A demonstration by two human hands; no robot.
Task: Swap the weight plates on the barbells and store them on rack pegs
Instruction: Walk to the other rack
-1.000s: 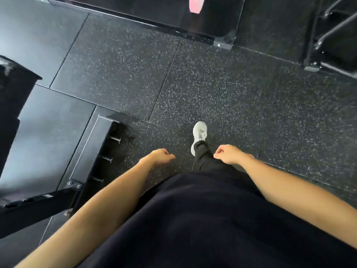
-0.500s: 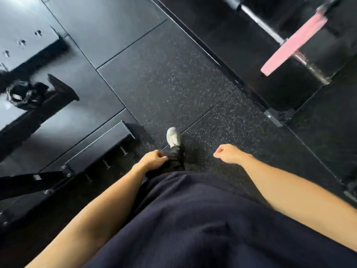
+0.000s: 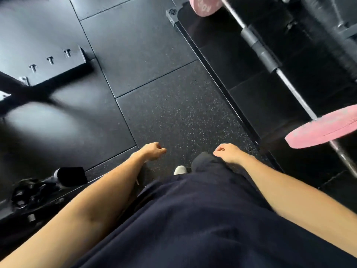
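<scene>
A barbell [image 3: 286,78] lies on the dark platform at the right, running from the top middle down to the right edge. One pink plate [image 3: 204,5] sits on its far end and another pink plate [image 3: 324,128] on its near end. My left hand [image 3: 152,151] and my right hand [image 3: 229,151] hang in front of my body over the speckled floor, fingers loosely curled, holding nothing. Both are well short of the barbell. The near pink plate is to the right of my right hand.
A black rack base [image 3: 54,62] with three bolts sits on the floor at the upper left. Dark metal gear with a black pad [image 3: 71,176] lies at the lower left. My white shoe [image 3: 180,169] shows between my arms. The platform's metal edge [image 3: 212,74] runs diagonally.
The view has swung so the barbell now lies at the right with both pink plates showing. The rack base has shifted to the upper left. My hands stay loosely curled and hold nothing.
</scene>
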